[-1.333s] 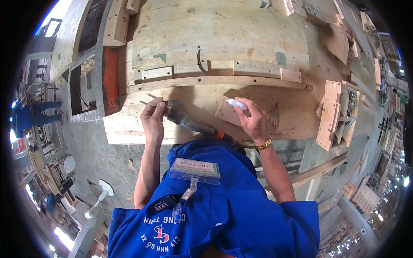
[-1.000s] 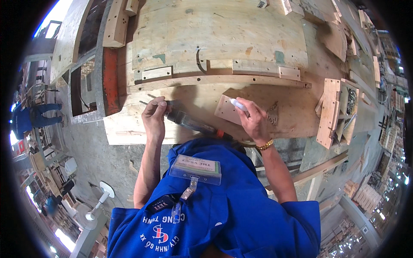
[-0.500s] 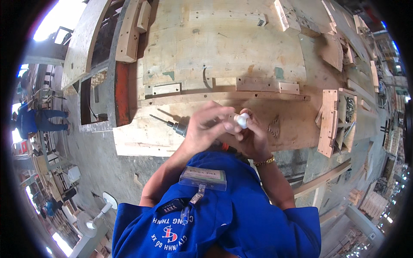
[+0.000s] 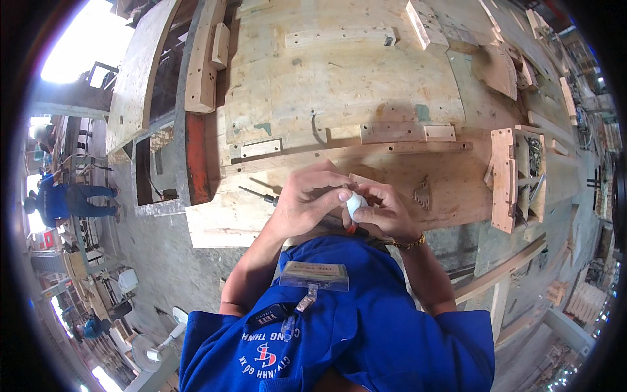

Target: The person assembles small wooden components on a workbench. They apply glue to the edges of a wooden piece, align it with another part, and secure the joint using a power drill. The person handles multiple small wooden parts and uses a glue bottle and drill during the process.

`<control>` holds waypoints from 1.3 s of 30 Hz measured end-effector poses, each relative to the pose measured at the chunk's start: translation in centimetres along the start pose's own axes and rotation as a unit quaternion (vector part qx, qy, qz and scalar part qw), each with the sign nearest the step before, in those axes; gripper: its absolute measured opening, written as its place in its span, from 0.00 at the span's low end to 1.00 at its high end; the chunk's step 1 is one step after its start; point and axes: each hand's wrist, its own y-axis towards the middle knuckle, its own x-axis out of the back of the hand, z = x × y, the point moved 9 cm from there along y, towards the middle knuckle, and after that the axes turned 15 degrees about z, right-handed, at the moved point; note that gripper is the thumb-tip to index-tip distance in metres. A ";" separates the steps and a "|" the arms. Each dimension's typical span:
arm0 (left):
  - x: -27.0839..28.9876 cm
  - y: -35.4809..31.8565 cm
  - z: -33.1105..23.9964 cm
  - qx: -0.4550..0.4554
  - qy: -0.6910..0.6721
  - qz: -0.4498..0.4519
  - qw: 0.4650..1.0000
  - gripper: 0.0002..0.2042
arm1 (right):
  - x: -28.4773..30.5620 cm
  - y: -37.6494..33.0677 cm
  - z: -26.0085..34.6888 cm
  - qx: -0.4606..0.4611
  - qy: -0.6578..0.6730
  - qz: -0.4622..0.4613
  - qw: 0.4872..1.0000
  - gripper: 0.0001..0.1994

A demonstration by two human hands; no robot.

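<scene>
Just in front of my body, a small white, rounded object (image 4: pixel 356 204) is held between my two hands; its exact kind does not show. My left hand (image 4: pixel 309 201) pinches its upper left side with thumb and fingertips. On the other side, my right hand (image 4: pixel 386 210) has its thumb pressed along the object and its fingers curled behind it. Under my hands lies a power drill with a long bit (image 4: pixel 258 194), mostly hidden by my left hand and shirt. The wooden workbench (image 4: pixel 274 222) is beneath.
Along the bench runs a wooden strip (image 4: pixel 418 148) with small blocks behind it. At the right stands a wooden box (image 4: pixel 503 179) holding screws and tools. A red-orange metal beam (image 4: pixel 197 157) borders the left side. Another person (image 4: pixel 68 199) stands far left.
The white object and both hands have come slightly lower and closer to my body, and the object has tilted more upright. The whole view has shifted slightly.
</scene>
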 end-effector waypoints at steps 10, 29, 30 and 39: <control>1.0 3.8 -4.0 -0.030 0.267 0.184 0.946 0.07 | -0.8 2.1 0.9 0.005 0.149 0.158 0.976 0.12; 4.2 4.2 -4.0 0.080 0.389 0.084 0.914 0.10 | 1.8 3.6 5.3 0.059 -0.432 -0.161 0.885 0.15; 4.7 3.8 -4.2 0.067 0.365 0.061 0.927 0.10 | 1.6 3.7 5.3 0.064 -0.429 -0.157 0.887 0.15; 16.6 -12.7 -2.1 0.134 0.243 -0.363 0.889 0.07 | 3.9 2.3 2.1 0.061 -0.260 -0.156 0.951 0.16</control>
